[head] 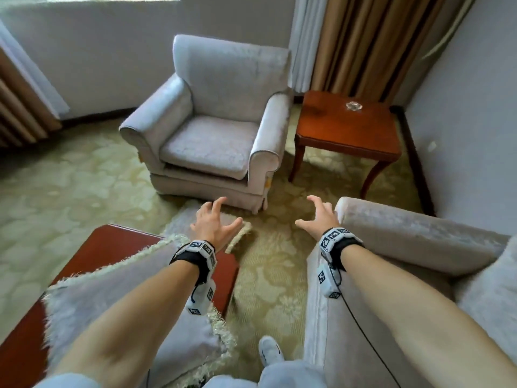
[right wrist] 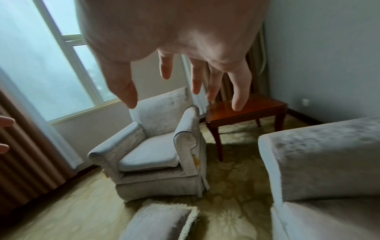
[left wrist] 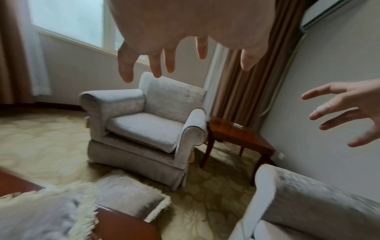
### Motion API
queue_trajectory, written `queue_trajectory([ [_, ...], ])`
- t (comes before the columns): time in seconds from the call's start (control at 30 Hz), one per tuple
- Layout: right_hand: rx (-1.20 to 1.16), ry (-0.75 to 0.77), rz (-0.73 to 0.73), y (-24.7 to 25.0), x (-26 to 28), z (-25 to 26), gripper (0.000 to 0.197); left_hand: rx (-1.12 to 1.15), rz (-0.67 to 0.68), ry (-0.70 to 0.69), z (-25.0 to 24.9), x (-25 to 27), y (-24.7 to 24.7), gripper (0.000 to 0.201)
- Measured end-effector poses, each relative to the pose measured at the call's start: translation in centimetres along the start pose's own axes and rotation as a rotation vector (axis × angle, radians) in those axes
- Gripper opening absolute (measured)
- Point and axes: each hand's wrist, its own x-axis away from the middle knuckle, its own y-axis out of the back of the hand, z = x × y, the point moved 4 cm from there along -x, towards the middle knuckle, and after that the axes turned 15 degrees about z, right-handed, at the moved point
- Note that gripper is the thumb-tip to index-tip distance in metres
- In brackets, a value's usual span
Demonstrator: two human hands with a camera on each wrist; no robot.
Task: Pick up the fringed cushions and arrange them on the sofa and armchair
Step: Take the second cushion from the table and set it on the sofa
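A fringed cushion (head: 117, 301) lies on the near corner of the coffee table (head: 112, 242) under my left forearm, its near part cut off. My left hand (head: 214, 225) hovers with fingers spread wide, holding nothing, over a second fringed cushion (left wrist: 129, 196) on the carpet (head: 56, 191) at the table's far corner, half hidden behind my hand in the head view. Beyond stands the armchair (head: 212, 127). My right hand (head: 319, 217) is equally wide and free beside the sofa (head: 405, 233) arm. The small glass thing (head: 354, 105) on the side table (head: 344, 127) is too blurred to name.
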Motion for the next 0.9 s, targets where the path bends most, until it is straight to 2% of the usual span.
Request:
queue_trajectory([
  [0.2,0.094,0.174,0.204,-3.2,-6.3,5.3,0.074,0.007,-0.141,0.287,5.6,2.4,3.2,0.072],
  [0.37,0.173,0.273,0.356,-7.6,-8.4,9.2,0.076,0.024,-0.232,0.498,9.8,7.0,4.1,0.072],
  [0.6,0.312,0.397,0.505,-14.9,-8.2,15.8,0.078,0.107,-0.334,0.729,15.4,14.4,4.8,0.071],
  [0.83,0.490,0.560,0.645,-25.1,-4.0,24.2,0.081,0.259,-0.451,0.917,23.6,22.2,5.5,0.069],
  [0.9,0.507,0.580,0.672,-27.0,-3.1,25.3,0.081,0.281,-0.462,0.931,25.5,23.2,5.4,0.068],
])
